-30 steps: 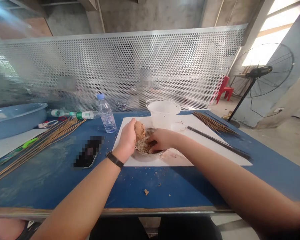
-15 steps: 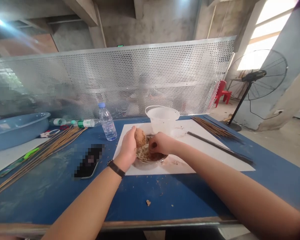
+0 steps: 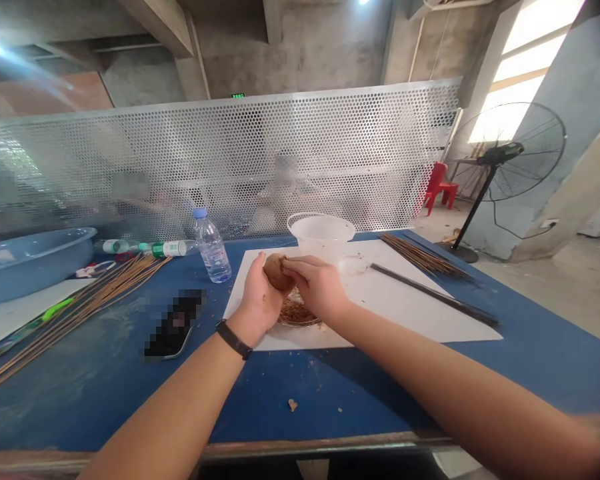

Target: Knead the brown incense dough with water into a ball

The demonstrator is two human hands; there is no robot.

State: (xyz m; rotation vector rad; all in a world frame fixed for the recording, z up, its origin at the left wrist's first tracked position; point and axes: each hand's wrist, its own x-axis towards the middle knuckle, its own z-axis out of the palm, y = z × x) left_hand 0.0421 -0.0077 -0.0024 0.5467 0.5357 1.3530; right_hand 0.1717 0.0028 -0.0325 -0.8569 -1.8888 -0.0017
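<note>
My left hand (image 3: 261, 297) is wrapped round a rounded brown lump (image 3: 276, 272) that looks like clay or packed earth. Against the lump's upper right side, the fingertips of my right hand (image 3: 320, 283) are pressed together with a bit of dark brown crumbly material (image 3: 284, 261) at their tips. Below both hands sits a shallow bowl (image 3: 300, 323) with brown crumbs (image 3: 296, 311) in it, partly covered by the hands. The bowl stands on a white sheet (image 3: 380, 307), and loose crumbs lie around it.
Behind the bowl stands a translucent bucket (image 3: 323, 230). To the left are a water bottle (image 3: 213, 247), a phone (image 3: 175, 327), thin brown sticks (image 3: 90, 293) and a blue basin (image 3: 35, 260). A dark rod (image 3: 430, 293) and more sticks (image 3: 425, 257) lie right. A perforated metal screen (image 3: 220, 160) borders the table.
My right hand has come up out of the bowl and left onto the brown lump. The left hand has turned a little, still holding it. The view has shifted slightly.
</note>
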